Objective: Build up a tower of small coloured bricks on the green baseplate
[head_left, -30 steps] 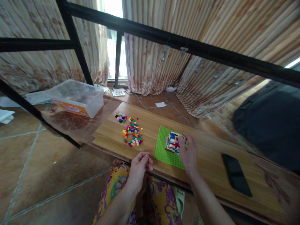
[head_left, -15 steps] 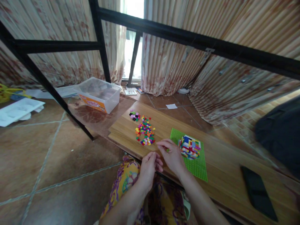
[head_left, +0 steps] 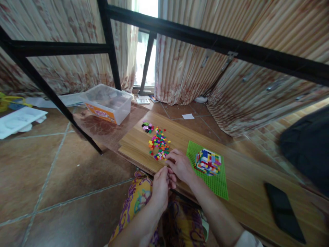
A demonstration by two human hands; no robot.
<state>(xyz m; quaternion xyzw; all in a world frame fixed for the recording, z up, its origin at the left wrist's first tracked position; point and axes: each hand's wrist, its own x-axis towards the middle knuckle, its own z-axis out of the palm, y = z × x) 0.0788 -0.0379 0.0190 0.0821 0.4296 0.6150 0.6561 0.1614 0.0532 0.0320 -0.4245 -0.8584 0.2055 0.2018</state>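
A wooden board (head_left: 239,192) lies low in front of me. On it sits a green baseplate (head_left: 217,183) carrying a multicoloured block of small bricks (head_left: 208,161). Left of the plate lies a pile of loose coloured bricks (head_left: 159,144), with a smaller dark and pink heap (head_left: 147,127) behind it. My right hand (head_left: 179,165) rests palm down on the board, fingertips touching the near edge of the loose pile; whether they pinch a brick is hidden. My left hand (head_left: 161,185) hovers at the board's near edge, fingers curled, touching the right hand.
A black phone (head_left: 282,212) lies at the board's right end. A clear plastic tub (head_left: 108,103) stands on the floor behind, by a black metal frame (head_left: 110,44). Curtains hang at the back. White trays (head_left: 17,118) lie far left. A dark bag (head_left: 308,147) sits right.
My right hand left the brick block, crossed left over the baseplate and reached the loose pile. My left hand stayed at the board's edge. The camera turned slightly left.
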